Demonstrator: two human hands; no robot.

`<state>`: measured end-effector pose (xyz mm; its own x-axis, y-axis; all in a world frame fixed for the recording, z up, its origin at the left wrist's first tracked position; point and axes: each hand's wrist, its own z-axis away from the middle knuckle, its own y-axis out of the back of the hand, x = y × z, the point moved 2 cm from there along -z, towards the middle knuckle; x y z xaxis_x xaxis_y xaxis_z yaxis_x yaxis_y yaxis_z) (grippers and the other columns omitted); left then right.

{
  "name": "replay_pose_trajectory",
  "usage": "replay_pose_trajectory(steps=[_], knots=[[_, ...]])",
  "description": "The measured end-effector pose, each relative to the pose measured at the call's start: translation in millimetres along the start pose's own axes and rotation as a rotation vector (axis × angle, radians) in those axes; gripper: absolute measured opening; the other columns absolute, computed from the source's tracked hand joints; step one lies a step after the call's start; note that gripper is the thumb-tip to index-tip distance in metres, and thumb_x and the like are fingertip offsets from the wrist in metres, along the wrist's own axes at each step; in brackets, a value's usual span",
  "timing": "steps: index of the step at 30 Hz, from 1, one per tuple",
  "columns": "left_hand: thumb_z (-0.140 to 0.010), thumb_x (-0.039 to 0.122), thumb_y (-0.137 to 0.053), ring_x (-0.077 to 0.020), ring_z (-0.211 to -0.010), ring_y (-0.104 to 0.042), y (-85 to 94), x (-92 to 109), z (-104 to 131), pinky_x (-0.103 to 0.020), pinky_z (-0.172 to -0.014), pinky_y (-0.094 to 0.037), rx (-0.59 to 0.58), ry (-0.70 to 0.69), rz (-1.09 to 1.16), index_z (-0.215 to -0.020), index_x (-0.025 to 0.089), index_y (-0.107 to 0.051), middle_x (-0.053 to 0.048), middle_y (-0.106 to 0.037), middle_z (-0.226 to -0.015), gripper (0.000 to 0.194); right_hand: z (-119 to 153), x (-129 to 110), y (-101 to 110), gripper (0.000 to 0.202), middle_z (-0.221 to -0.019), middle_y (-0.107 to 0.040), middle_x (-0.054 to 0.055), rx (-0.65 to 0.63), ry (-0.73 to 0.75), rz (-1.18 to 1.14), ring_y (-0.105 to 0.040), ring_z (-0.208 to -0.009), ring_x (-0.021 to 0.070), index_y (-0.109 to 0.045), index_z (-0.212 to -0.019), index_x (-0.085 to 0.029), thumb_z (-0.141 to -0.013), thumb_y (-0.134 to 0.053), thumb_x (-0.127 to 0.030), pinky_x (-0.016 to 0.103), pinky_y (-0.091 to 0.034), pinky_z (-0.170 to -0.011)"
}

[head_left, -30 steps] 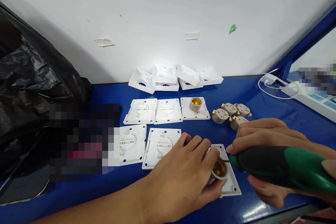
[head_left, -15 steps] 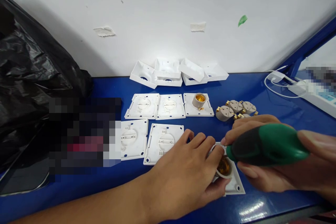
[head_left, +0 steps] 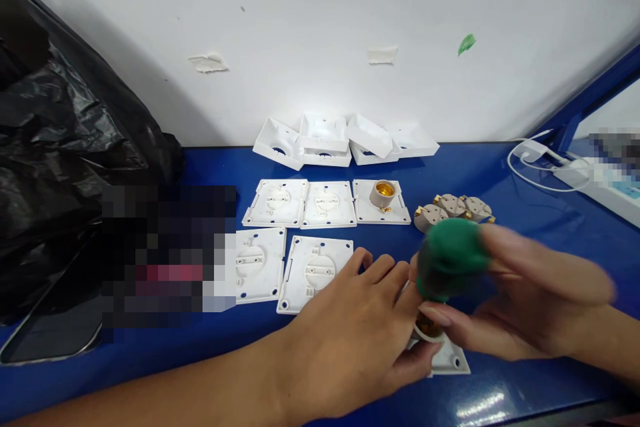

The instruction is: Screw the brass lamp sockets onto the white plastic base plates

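Note:
My left hand (head_left: 357, 330) is closed around a lamp socket (head_left: 429, 328) with a brass threaded inside, pressing it down on a square white base plate (head_left: 454, 361). In my right hand (head_left: 530, 300) is a screwdriver (head_left: 454, 255) with a bulbous green and black handle, blurred by motion. The handle stands steeply over the socket; its shaft and tip are hidden behind the handle and fingers. Behind, a finished-looking pair shows a socket (head_left: 383, 194) seated on another white plate (head_left: 363, 212).
More white base plates (head_left: 327, 204) lie at centre left. White square covers (head_left: 325, 133) are heaped against the wall. Loose beige sockets (head_left: 451, 204) sit beyond my right hand. A black plastic bag (head_left: 90, 107) and a phone (head_left: 55, 320) are at left, a white cable (head_left: 525, 170) at right.
The screwdriver handle has swung from lying nearly sideways to a steeper stance over the socket. My right hand has shifted around it; my left hand keeps its place.

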<state>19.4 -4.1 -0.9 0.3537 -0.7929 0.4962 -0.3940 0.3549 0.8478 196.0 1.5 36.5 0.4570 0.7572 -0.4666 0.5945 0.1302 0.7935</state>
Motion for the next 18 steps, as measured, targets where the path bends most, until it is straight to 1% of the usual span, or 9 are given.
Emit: replay_pose_trajectory(steps=[1,3,6,8,10,12,15,16,18], knots=[[-0.101,0.035,-0.061,-0.0278,-0.108,-0.065,-0.9,-0.7,0.6,-0.04,-0.094,-0.05,0.012,-0.013,0.016,-0.103,0.018,-0.069,-0.008,-0.071,-0.115,0.019,-1.7,-1.0,-2.1,0.048,-0.081,-0.067,-0.004,-0.041,0.082,0.042,-0.064,-0.067,0.0138,-0.039,-0.149,-0.028,-0.104,-0.056,-0.031,0.028,-0.051,-0.063],[-0.101,0.034,-0.062,-0.0271,-0.106,-0.066,-3.3,-2.3,1.8,-0.041,-0.095,-0.05,0.025,-0.032,0.028,-0.101,0.019,-0.072,-0.006,-0.073,-0.11,0.018,-4.9,-1.8,-5.3,0.04,-0.089,-0.069,-0.001,-0.087,0.177,0.166,-0.064,-0.066,0.0135,-0.042,-0.147,-0.026,-0.108,-0.047,-0.025,0.028,-0.05,-0.06],[-0.1,0.036,-0.063,-0.0271,-0.1,-0.067,-6.1,-4.0,2.6,-0.044,-0.095,-0.049,0.023,-0.025,-0.001,-0.097,0.019,-0.073,-0.005,-0.074,-0.098,0.02,-7.4,-1.0,-7.3,0.029,-0.101,-0.072,0.005,-0.113,0.213,0.268,-0.069,-0.072,0.0154,-0.051,-0.136,-0.021,-0.11,-0.041,-0.028,0.029,-0.051,-0.059],[-0.1,0.037,-0.064,-0.0271,-0.103,-0.067,-6.6,-3.9,2.4,-0.044,-0.096,-0.049,0.035,-0.026,-0.013,-0.096,0.019,-0.071,-0.004,-0.073,-0.101,0.019,-6.9,-0.1,-7.0,0.026,-0.103,-0.073,0.006,-0.112,0.229,0.263,-0.071,-0.079,0.0172,-0.055,-0.13,-0.021,-0.109,-0.042,-0.027,0.029,-0.051,-0.06],[-0.1,0.037,-0.065,-0.0268,-0.11,-0.065,-6.6,-3.4,2.0,-0.043,-0.098,-0.049,0.054,-0.034,-0.01,-0.096,0.019,-0.068,-0.004,-0.073,-0.108,0.018,-5.8,0.7,-6.4,0.024,-0.103,-0.073,0.007,-0.097,0.255,0.271,-0.072,-0.083,0.0186,-0.056,-0.128,-0.02,-0.108,-0.043,-0.025,0.03,-0.051,-0.06],[-0.1,0.036,-0.064,-0.0269,-0.114,-0.064,-6.9,-2.8,1.9,-0.043,-0.101,-0.048,0.063,-0.037,-0.01,-0.098,0.019,-0.067,-0.005,-0.072,-0.114,0.018,-5.1,1.4,-5.9,0.024,-0.103,-0.074,0.007,-0.06,0.279,0.281,-0.072,-0.082,0.0185,-0.057,-0.127,-0.019,-0.108,-0.044,-0.023,0.03,-0.051,-0.06],[-0.101,0.036,-0.06,-0.029,-0.114,-0.064,-7.6,-2.4,2.6,-0.049,-0.106,-0.045,0.06,-0.034,-0.028,-0.103,0.018,-0.066,-0.007,-0.072,-0.109,0.018,-5.2,1.9,-6.4,0.025,-0.103,-0.073,0.006,-0.009,0.299,0.263,-0.071,-0.08,0.0167,-0.057,-0.127,-0.018,-0.106,-0.044,-0.018,0.03,-0.054,-0.065],[-0.102,0.036,-0.06,-0.0294,-0.113,-0.064,-7.7,-2.3,3.0,-0.05,-0.106,-0.045,0.057,-0.032,-0.036,-0.103,0.018,-0.066,-0.007,-0.072,-0.108,0.019,-5.3,2.0,-6.8,0.026,-0.101,-0.073,0.006,0.005,0.298,0.241,-0.07,-0.077,0.016,-0.056,-0.128,-0.018,-0.105,-0.045,-0.016,0.03,-0.054,-0.065],[-0.102,0.037,-0.058,-0.0295,-0.11,-0.065,-7.8,-2.3,3.9,-0.049,-0.104,-0.046,0.044,-0.029,-0.048,-0.103,0.019,-0.066,-0.008,-0.071,-0.107,0.02,-5.3,2.3,-7.4,0.033,-0.089,-0.071,0.002,0.049,0.284,0.165,-0.066,-0.068,0.0152,-0.052,-0.135,-0.018,-0.102,-0.048,-0.014,0.03,-0.053,-0.061]])
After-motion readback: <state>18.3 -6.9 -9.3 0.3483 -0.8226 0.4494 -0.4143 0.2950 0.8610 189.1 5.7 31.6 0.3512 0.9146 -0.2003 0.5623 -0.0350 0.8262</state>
